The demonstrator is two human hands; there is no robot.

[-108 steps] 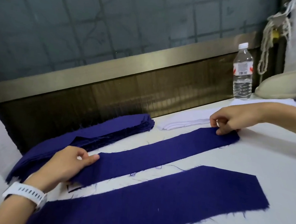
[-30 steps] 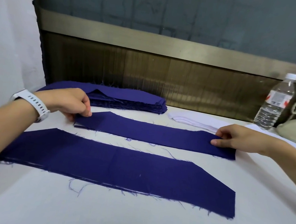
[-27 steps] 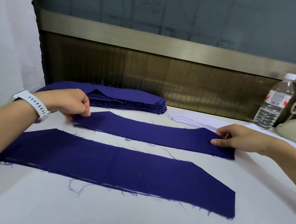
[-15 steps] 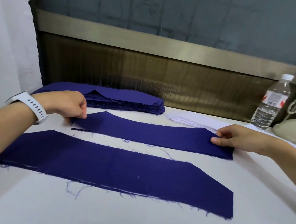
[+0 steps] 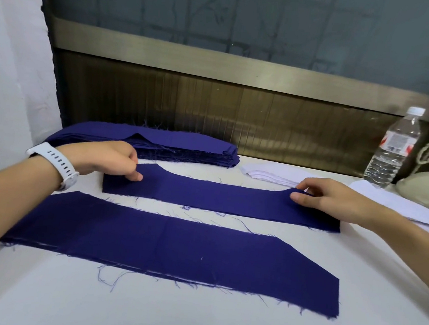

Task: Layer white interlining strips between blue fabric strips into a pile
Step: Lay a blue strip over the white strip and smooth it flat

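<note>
Blue narrow fabric strip (image 5: 218, 196) lifting off the white surface (image 5: 193, 317) at both ends.
Both hands pinch its far corners, left hand (image 5: 108, 160) and right hand (image 5: 328, 197), raised higher than half a second ago; the near edge lies just beyond the wide blue fabric piece (image 5: 173, 247). It probably goes onto the pile next; the white interlining strips (image 5: 272, 174) wait behind.

Your forearms are bare, no sleeves showing. On your left wrist sits a white perforated silicone-strap watch (image 5: 56, 164); your right wrist wears nothing.
</note>
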